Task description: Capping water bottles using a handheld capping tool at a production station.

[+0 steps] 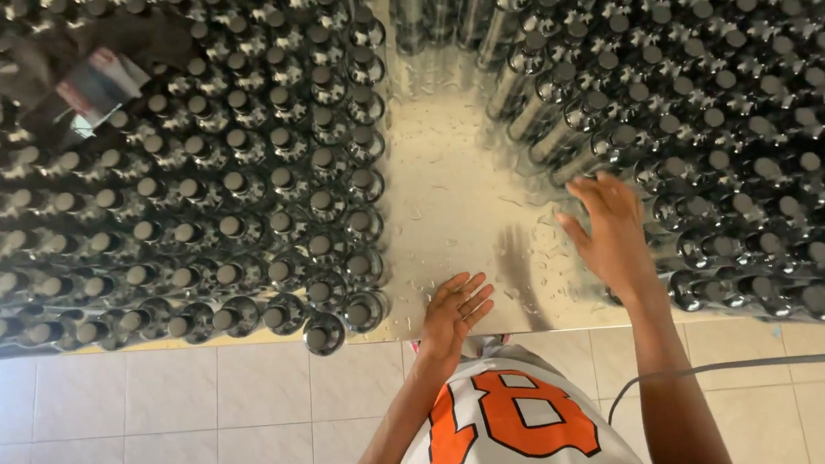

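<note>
Wet steel table [449, 199]: right hand [615, 234] touches bottles [721, 115], left hand [454, 313] open.

Bright daylight, glare on wet steel table [449, 189], motion-blurred right hand [612, 234].

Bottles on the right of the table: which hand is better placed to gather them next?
Probably the right hand: its fingers already touch the right block of bottles. The left hand lies palm up on the wet table, clear of both blocks.

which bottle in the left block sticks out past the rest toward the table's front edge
The lone bottle at the left block's front right corner, nearest the left hand; it stands forward of the front row.
</note>
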